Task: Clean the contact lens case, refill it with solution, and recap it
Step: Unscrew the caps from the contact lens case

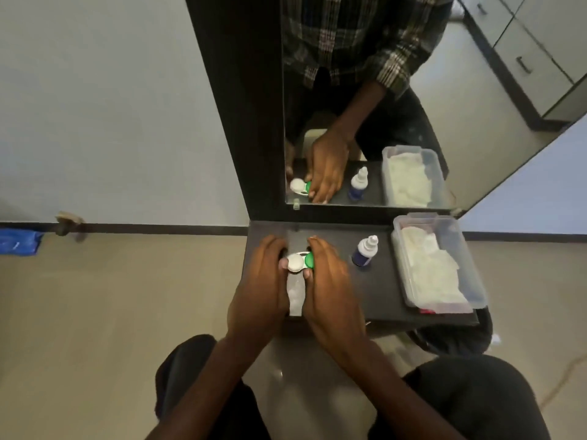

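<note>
Dark surface [374, 290] set against a mirror [381, 100], pale wall to the left, tiled floor below.

Contact lens case [298, 263] sits at the left part of the surface, between both hands. White cap [295, 262] is on its well. Green cap [310, 260] is beside it and shows edge-on; cannot tell if it is seated, tilted or partly unscrewed.

Left hand [259, 281]: fingers curled round the white-cap side of the case, thumb tip against the cap's edge, holding it steady. Right hand [330, 281]: fingers curled over the green cap, thumb under the case; grip looks like a twisting hold.

Solution bottle [365, 251] stands upright to the right of the hands, apart from them, its cap on, untouched. Clear plastic box [441, 265] at the right edge holds white tissue or wipes. A pale sheet [295, 292], perhaps a tissue, lies under the hands.

Judgement on progress: the frame fits either uncapping at the start or recapping at the end. No wet patches or used wipes show on the surface, and the bottle is closed, so early stage seems likelier. On that reading, everything is left: open both wells, clean them, refill from the bottle, screw both caps back.
</note>
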